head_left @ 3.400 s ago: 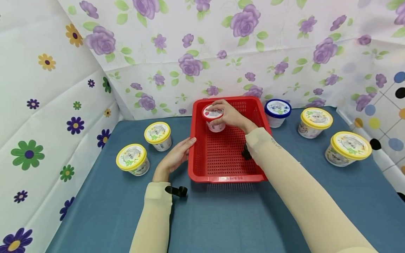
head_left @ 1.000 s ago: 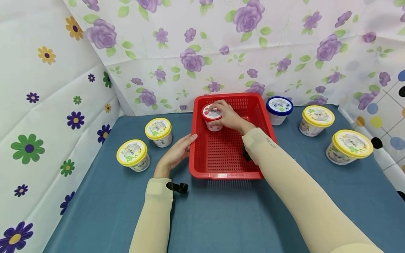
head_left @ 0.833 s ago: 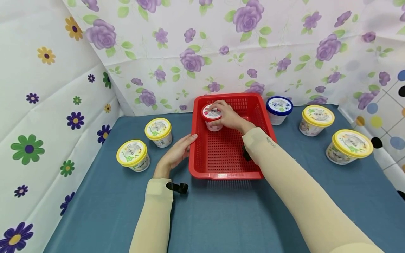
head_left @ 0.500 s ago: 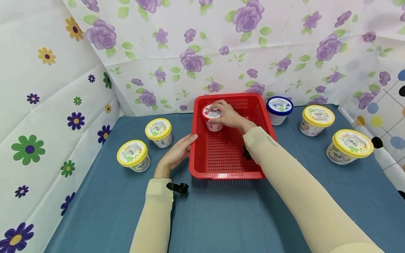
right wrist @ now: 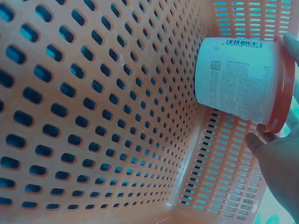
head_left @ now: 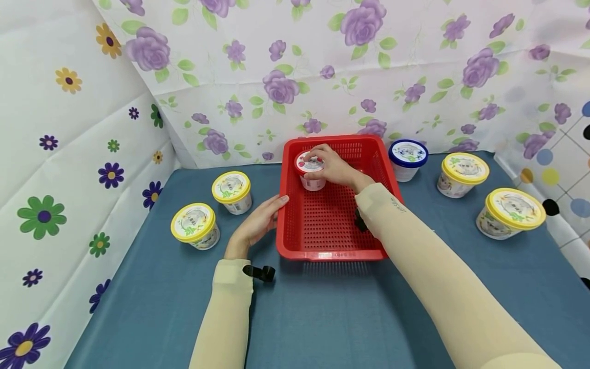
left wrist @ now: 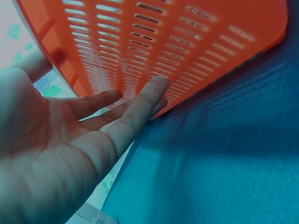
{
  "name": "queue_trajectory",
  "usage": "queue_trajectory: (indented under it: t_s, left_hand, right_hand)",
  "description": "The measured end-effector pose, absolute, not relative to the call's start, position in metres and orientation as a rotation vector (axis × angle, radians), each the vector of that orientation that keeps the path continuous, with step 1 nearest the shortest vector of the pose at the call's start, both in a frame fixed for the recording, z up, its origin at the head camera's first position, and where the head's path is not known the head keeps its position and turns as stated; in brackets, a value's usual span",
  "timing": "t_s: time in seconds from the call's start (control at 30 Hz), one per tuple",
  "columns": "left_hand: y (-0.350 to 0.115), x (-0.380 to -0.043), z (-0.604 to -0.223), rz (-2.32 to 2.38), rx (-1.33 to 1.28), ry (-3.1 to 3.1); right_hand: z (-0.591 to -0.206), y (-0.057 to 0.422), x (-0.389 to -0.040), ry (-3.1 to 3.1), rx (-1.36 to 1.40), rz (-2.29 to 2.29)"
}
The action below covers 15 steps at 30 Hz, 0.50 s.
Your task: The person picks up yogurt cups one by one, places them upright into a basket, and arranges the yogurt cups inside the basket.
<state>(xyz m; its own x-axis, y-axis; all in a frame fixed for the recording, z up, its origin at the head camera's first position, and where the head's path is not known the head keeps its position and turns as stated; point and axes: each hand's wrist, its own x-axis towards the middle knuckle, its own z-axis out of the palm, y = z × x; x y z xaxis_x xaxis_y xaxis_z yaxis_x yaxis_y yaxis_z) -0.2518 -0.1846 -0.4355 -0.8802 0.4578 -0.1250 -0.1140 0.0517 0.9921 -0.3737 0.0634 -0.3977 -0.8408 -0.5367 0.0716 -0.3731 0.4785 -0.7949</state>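
A small white tub with a red lid (head_left: 311, 163) stands upright in the far left corner of the red perforated basket (head_left: 336, 255). My right hand (head_left: 338, 166) grips it by the lid, thumb on the near side and fingers over the far side. The right wrist view shows the tub's printed wall (right wrist: 233, 79) with a barcode, its base against the basket floor. My left hand (head_left: 258, 225) holds the basket's left side, thumb on the rim. In the left wrist view, the fingers (left wrist: 135, 109) of that hand reach along the outer slotted wall.
Two yellow-lidded tubs (head_left: 193, 223) (head_left: 231, 187) stand left of the basket on the blue cloth (head_left: 313, 318). To the right are a blue-lidded tub (head_left: 408, 154) and two more yellow-lidded tubs (head_left: 464, 168) (head_left: 515, 208). A flowered curtain (head_left: 276, 61) hangs behind.
The head view has shifted slightly. Both hands keep their places on the tub and basket. More red print shows on the lid beside the right fingers now.
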Motion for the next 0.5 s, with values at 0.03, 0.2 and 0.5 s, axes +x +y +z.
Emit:
queue_trajectory:
  t_s: [0.03, 0.2, 0.5]
  left_hand:
    - [-0.185, -0.252, -0.435, 1.882, 0.345, 1.928]
    - [-0.185, -0.251, -0.435, 1.886, 0.343, 1.928]
    - [-0.185, -0.25, -0.434, 1.887, 0.343, 1.928]
  right_hand:
    - [-0.397, 0.063, -0.373, 2.535, -0.788, -1.293]
    - [-0.395, 0.062, -0.373, 2.532, -0.788, -1.292]
    - [-0.384, 0.065, -0.373, 2.553, -0.818, -1.265]
